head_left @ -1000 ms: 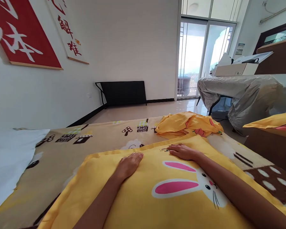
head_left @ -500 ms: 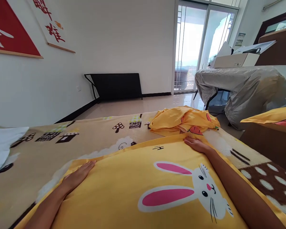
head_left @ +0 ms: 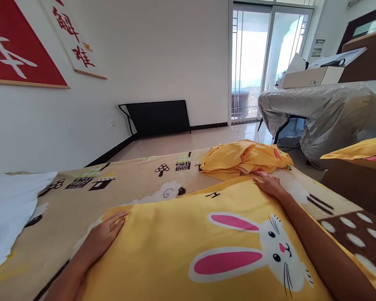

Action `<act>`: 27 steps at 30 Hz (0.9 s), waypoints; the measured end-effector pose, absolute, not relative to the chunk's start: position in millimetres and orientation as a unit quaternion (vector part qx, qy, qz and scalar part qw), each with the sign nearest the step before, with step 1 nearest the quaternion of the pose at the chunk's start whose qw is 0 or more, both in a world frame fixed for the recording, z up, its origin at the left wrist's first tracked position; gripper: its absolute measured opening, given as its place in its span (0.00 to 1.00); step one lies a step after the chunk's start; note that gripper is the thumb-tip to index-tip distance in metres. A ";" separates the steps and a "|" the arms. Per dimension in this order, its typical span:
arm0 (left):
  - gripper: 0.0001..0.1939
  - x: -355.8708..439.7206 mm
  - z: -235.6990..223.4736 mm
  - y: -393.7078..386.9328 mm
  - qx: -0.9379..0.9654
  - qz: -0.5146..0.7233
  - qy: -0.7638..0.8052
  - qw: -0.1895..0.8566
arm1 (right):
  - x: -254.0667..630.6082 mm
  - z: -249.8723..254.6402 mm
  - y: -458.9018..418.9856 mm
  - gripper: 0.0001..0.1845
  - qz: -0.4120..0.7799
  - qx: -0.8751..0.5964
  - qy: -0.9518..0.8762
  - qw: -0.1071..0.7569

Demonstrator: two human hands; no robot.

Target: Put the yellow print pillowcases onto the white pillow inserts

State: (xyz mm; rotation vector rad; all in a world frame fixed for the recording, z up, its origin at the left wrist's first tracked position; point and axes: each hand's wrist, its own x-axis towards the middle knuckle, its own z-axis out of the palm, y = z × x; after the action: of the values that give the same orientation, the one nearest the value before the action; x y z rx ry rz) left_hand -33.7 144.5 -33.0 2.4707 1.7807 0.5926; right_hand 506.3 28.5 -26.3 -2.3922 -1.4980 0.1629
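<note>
Since a second ago the two hands have moved apart across the yellow pillowcase (head_left: 156, 246), the left hand (head_left: 104, 235) now by its far left corner, the right hand (head_left: 268, 184) by the far right one. On both, the fingers are outstretched and slightly parted, resting on the fabric; whether they pinch its edge, I cannot tell. The pillowcase lies rabbit print up on a patterned blanket (head_left: 138, 177). A crumpled orange cloth (head_left: 227, 158) blocks the room beyond the right fingers; left of the pillowcase, blanket stretches to a white cloth (head_left: 15, 213).

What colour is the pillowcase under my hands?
Yellow pillowcase, printed white rabbit; shows best in the head view.
</note>
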 end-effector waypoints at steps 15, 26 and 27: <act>0.33 120.5 -4.0 -23.9 0.967 0.144 0.203 -0.054 | 314.1 17.6 -90.6 0.31 -0.072 -0.361 -0.918 0.149; 0.31 77.9 -17.2 -30.9 0.946 0.169 0.183 -0.209 | 331.4 -8.1 -97.1 0.31 -0.036 -0.448 -0.878 0.165; 0.32 66.8 -20.6 -32.6 0.943 0.172 0.185 -0.215 | 338.1 -10.8 -99.9 0.31 -0.047 -0.460 -0.871 0.164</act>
State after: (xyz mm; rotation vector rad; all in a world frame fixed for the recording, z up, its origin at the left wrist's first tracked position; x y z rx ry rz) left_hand 66.8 -32.6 -20.6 3.4538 0.6767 0.6306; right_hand 338.1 -99.9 -10.8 -1.3103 -2.4839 -0.1338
